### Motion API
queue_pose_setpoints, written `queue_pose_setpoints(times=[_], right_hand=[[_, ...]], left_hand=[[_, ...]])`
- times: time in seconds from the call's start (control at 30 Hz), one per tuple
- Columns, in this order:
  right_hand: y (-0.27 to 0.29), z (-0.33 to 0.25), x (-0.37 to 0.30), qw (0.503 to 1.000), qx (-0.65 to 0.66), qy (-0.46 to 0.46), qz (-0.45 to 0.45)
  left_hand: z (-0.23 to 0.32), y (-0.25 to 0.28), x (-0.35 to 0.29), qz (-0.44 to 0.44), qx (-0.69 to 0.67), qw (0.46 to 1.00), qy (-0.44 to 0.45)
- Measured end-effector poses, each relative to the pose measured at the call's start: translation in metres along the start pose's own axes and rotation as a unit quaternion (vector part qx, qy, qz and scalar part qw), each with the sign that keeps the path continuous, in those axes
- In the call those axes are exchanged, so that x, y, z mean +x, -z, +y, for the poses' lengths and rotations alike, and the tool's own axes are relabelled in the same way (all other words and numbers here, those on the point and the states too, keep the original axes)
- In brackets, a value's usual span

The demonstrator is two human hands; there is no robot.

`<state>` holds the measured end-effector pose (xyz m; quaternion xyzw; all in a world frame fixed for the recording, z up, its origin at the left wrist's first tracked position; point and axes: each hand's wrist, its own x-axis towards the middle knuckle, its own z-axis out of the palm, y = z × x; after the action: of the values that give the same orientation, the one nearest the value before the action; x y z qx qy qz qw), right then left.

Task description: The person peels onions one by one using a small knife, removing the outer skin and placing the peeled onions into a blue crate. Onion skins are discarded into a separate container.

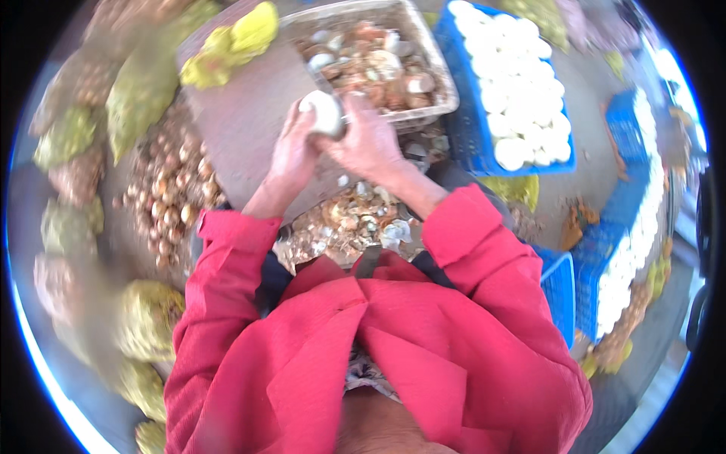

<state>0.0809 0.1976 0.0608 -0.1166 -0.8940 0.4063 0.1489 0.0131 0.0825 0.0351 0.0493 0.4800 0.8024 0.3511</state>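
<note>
A peeled white onion [326, 112] is gripped in my left hand [293, 151], above the near corner of a white-rimmed tub. Pressed against the onion's right side is my right hand [366, 139], its fingers closed. A small dark edge shows between its fingers and the onion, too blurred to name. The tub [451, 97] holds onion skins and trimmings [378, 64]. Left of it slopes a flat brownish board [246, 113], with yellow net bags [234, 44] on its far end. Below my hands lie more onion skins [352, 219] on the ground.
A blue crate [454, 72] full of peeled white onions stands right of the tub, with more filled blue crates [605, 261] farther right. Unpeeled onions [172, 189] lie heaped on the left. Filled net sacks [147, 98] line the left side. Another blue crate [560, 291] sits beside my right arm.
</note>
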Motion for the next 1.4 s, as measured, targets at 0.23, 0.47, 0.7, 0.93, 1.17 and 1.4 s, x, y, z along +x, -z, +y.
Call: queue_pose_setpoints(times=[0.23,0.47,0.7,0.93,1.17,1.4], right_hand=[[-0.006,0.003,-0.017,0.997,0.067,-0.009,-0.026],[0.087,-0.002,-0.037,0.869,0.426,-0.205,-0.147],[0.206,0.117,-0.063,0.867,0.4,-0.243,0.171],[0.282,0.226,-0.025,0.855,0.235,-0.346,0.309],[0.306,0.273,0.049,0.837,0.184,-0.388,0.338],[0.281,0.281,0.082,0.868,0.182,-0.351,0.299]], left_hand=[[-0.007,0.024,0.011,0.054,-0.046,0.993,0.099],[-0.026,0.019,-0.017,-0.038,0.278,0.959,0.039],[-0.055,0.004,-0.094,-0.059,0.181,0.966,0.177],[-0.1,-0.006,-0.112,-0.038,0.142,0.952,0.27],[-0.081,-0.018,-0.085,-0.008,0.178,0.955,0.236],[-0.081,-0.023,-0.08,0.023,0.171,0.951,0.256]])
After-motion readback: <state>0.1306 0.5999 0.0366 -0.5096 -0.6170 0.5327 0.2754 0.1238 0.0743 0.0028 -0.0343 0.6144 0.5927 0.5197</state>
